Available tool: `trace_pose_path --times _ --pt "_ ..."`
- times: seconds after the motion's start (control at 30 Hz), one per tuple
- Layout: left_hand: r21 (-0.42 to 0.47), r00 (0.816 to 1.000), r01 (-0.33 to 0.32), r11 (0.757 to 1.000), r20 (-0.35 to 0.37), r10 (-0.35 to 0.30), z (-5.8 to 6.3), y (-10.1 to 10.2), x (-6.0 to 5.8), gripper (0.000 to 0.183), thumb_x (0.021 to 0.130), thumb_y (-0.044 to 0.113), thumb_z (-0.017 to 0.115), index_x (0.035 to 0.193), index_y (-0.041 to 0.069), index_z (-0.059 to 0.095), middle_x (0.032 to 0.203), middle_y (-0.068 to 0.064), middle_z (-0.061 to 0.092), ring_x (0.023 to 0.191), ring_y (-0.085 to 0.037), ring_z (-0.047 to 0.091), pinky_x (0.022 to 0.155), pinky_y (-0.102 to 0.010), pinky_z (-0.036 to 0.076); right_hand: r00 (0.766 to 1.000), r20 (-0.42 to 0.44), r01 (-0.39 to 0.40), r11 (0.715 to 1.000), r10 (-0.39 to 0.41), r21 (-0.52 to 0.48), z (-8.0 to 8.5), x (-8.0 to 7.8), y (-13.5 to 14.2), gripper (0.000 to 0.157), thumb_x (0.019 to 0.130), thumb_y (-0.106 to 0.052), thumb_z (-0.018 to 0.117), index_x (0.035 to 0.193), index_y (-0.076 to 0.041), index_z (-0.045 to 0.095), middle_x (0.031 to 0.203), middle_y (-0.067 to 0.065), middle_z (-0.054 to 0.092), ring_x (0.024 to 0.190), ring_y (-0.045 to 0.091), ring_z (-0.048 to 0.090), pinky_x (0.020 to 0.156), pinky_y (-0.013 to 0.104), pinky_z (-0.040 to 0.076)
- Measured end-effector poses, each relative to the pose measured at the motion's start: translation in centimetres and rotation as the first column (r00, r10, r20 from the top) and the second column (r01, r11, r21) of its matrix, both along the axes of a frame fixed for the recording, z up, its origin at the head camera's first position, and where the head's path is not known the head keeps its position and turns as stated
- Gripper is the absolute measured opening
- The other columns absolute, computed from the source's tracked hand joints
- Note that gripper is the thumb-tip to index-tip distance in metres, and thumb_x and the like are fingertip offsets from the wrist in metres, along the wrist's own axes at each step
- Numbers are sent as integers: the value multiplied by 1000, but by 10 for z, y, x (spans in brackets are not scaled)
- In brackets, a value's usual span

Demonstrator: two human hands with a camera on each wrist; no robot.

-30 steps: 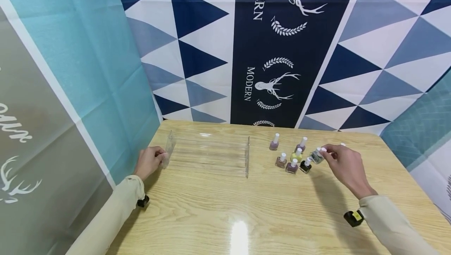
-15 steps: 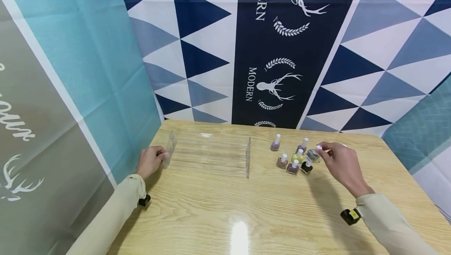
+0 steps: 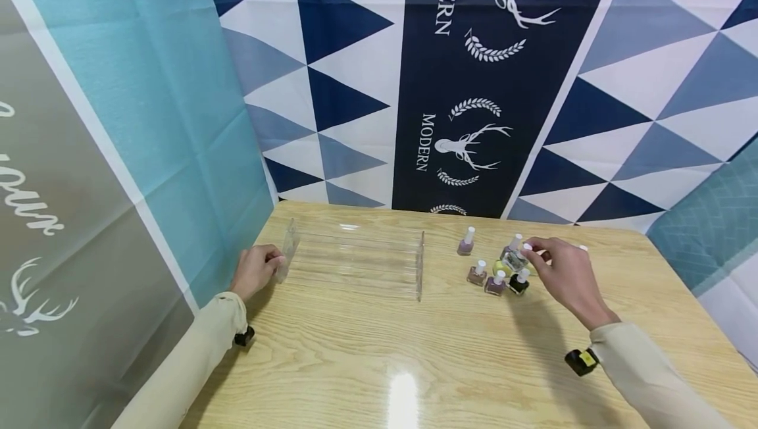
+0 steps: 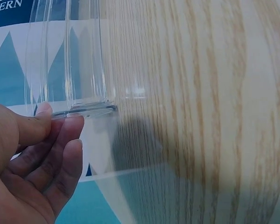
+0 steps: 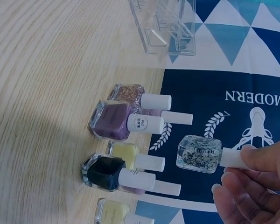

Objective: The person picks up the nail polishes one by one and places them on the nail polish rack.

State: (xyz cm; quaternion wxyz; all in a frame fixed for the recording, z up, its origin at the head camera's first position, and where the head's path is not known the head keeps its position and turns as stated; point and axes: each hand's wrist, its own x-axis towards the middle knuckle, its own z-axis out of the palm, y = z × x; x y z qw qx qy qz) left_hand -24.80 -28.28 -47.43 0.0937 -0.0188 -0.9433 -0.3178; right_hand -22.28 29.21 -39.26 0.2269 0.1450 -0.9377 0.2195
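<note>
My left hand pinches the near-left end panel of a clear acrylic rack between thumb and fingers; the left wrist view shows the thumb over the panel's edge. With thumb and fingertips, my right hand holds a nail polish bottle by its white cap. The bottle is clear with dark flecks and hangs above the other bottles, in front of part of the yellow one. Close by stand a black bottle, a mauve bottle and a brown glitter bottle.
A light purple bottle stands apart, between the rack and the group. Another pale yellow bottle shows at the right wrist view's lower edge. Patterned cloth hangs along the back and left of the wooden table.
My right hand has carried the flecked nail polish bottle leftward, from beside the black bottle to over the yellow one. My left hand keeps its hold on the rack.
</note>
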Motion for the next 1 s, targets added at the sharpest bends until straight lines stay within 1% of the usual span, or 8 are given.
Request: trace_pose_path --times 0.13,0.27,0.4,0.57,0.77,1.0 --pt "2 1000 -4 1000 9 4 -1 0 0 12 100 10 67 93 5 75 71 -6 68 60 -16 55 58 -33 44 1000 18 -4 1000 4 -9 2 -1 -3 21 96 -10 73 111 4 75 93 20 73 76 35 68 63 46 49" --pt "4 1000 -3 1000 15 3 -1 0 0 11 100 10 67 93 5 74 71 -5 68 61 -16 56 58 -33 45 1000 16 -9 1000 9 -13 3 -1 -6 21 96 -9 72 112 4 75 93 20 73 76 35 69 63 45 50" --pt "4 1000 8 1000 6 -8 -1 -1 0 11 100 10 67 93 5 74 70 -3 67 61 -15 56 57 -34 44 1000 7 -14 1000 14 -11 3 -1 -8 22 96 -9 72 113 5 75 93 21 73 76 36 70 63 45 50" --pt "1 1000 20 1000 0 -20 -2 -2 0 11 101 10 67 94 4 74 70 -3 67 60 -15 55 57 -34 44 999 24 -21 1000 21 -13 3 -2 -10 23 96 -10 72 113 6 74 95 22 73 77 35 69 62 44 50" --pt "2 1000 14 1000 -5 -14 -3 -1 0 11 100 11 67 93 5 74 68 -2 66 60 -16 55 58 -35 44 1000 13 -20 1000 20 -10 3 -2 -14 21 97 -9 72 112 5 75 96 21 74 77 35 70 64 45 51" --pt "10 1000 13 1000 -17 -13 -2 0 2 11 100 10 67 93 4 74 69 -3 66 60 -16 56 57 -35 44 999 20 -29 999 29 -21 3 -4 -21 21 97 -9 71 113 4 74 97 21 73 79 35 70 66 53 54"
